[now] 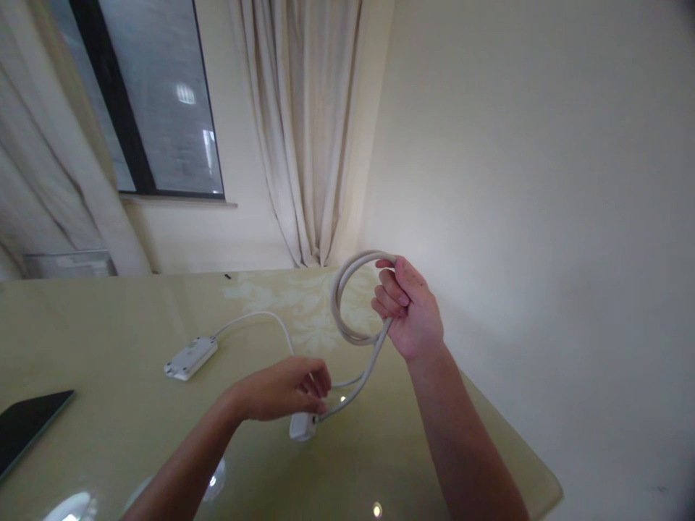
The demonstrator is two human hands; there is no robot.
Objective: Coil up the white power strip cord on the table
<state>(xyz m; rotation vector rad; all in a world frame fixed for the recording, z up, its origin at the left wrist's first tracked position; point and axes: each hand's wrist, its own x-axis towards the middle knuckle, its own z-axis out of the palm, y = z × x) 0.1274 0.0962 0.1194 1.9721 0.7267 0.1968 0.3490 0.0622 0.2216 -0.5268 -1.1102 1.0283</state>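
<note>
My right hand (pixel 410 307) is raised above the table and closed round a coiled loop of thick white cable (pixel 347 304). From the loop the cable runs down to a white plug (pixel 302 426) lying on the table. My left hand (pixel 293 387) hovers just above that plug, its fingers pinched on the thinner part of the cable near it. A white power strip (pixel 190 357) lies further left on the table, its cord curving back towards my hands.
The yellow-green glossy table (pixel 135 434) fills the lower view, its right edge close to a bare wall. A dark tablet (pixel 27 427) lies at the left edge. Curtains (pixel 304 130) and a window (pixel 157 94) stand behind.
</note>
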